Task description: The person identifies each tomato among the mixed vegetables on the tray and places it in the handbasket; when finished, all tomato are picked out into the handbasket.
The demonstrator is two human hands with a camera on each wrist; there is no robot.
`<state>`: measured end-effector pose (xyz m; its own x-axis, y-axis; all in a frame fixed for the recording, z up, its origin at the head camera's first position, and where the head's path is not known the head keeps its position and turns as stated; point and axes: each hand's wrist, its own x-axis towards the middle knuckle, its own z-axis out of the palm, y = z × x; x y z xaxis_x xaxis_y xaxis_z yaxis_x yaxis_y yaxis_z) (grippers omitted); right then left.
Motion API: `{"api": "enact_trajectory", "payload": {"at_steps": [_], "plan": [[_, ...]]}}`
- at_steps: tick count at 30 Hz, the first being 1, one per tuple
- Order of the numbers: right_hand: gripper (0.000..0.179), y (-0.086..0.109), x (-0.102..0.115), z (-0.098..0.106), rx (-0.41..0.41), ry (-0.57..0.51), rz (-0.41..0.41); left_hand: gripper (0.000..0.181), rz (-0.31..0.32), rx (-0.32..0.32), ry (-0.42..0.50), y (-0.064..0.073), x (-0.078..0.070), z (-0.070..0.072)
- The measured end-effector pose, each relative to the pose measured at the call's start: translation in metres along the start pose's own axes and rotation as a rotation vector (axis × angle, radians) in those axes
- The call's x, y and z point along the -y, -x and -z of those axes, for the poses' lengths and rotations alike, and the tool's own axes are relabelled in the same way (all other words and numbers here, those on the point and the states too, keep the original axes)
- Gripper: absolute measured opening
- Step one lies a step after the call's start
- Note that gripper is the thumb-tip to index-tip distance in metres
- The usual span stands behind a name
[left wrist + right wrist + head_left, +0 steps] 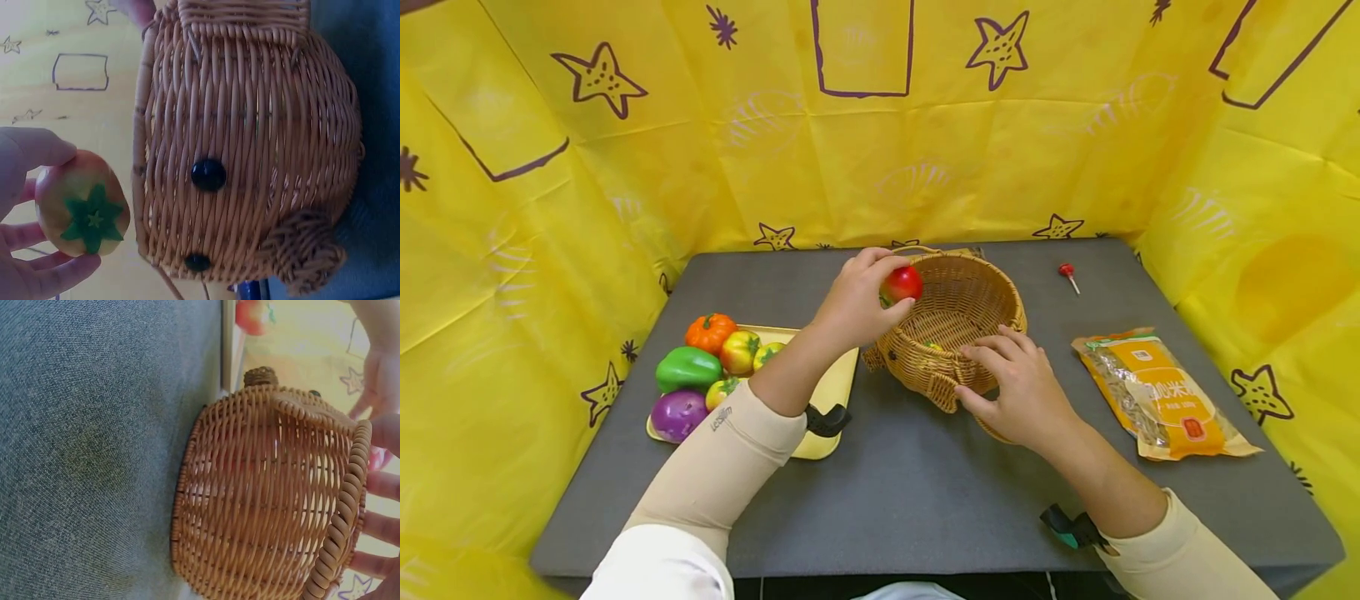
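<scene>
My left hand (pixel 863 302) holds a red tomato (pixel 904 285) between thumb and fingers, at the left rim of the wicker basket (pixel 958 287). A green star-shaped calyx shows on the tomato (pixel 94 219) in the left wrist view, just beside the basket's rim. My right hand (pixel 1018 387) grips the basket's near right rim, fingers over the edge and thumb outside. In the right wrist view, its fingers (pixel 382 525) show behind the coiled handle (pixel 340 519). The basket has black button eyes (pixel 208 174). Inside it, a bit of something yellow-green shows by the near wall.
On the left, a yellow tray (pixel 831 404) bears an orange pumpkin (pixel 711 333), a green pepper (pixel 688 369), a purple eggplant (pixel 678 415) and several yellow-red fruits (pixel 740 352). A red lollipop (pixel 1067 271) and an orange food bag (pixel 1165 396) lie right. Yellow cloth (pixel 880 167) surrounds the table.
</scene>
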<state>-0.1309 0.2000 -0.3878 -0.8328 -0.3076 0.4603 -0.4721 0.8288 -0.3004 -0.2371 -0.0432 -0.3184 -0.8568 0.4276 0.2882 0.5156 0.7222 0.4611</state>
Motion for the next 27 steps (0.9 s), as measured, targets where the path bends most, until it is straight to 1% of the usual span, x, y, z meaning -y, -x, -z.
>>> {"api": "enact_trajectory", "payload": {"at_steps": [4, 9, 12, 16, 20, 27], "plan": [[0.047, 0.0, 0.0, -0.001, -0.005, 0.003, 0.002, 0.056, -0.045, 0.086, -0.038, -0.007, -0.008, -0.008], [0.046, 0.001, -0.001, -0.002, -0.016, 0.01, 0.006, 0.057, -0.099, 0.198, -0.104, -0.013, -0.012, -0.023], [0.045, 0.001, -0.002, -0.003, -0.019, 0.012, 0.007, 0.057, -0.115, 0.244, -0.129, -0.015, -0.013, -0.031], [0.045, 0.001, -0.001, -0.003, -0.011, 0.015, 0.001, 0.055, -0.12, 0.303, -0.168, -0.014, -0.016, -0.036], [0.045, 0.001, -0.001, -0.002, -0.006, 0.015, -0.005, 0.056, -0.104, 0.342, -0.185, -0.015, -0.019, -0.037], [0.046, 0.001, 0.001, -0.001, 0.008, 0.017, -0.017, 0.063, -0.08, 0.347, -0.178, -0.012, -0.021, -0.032]]}}
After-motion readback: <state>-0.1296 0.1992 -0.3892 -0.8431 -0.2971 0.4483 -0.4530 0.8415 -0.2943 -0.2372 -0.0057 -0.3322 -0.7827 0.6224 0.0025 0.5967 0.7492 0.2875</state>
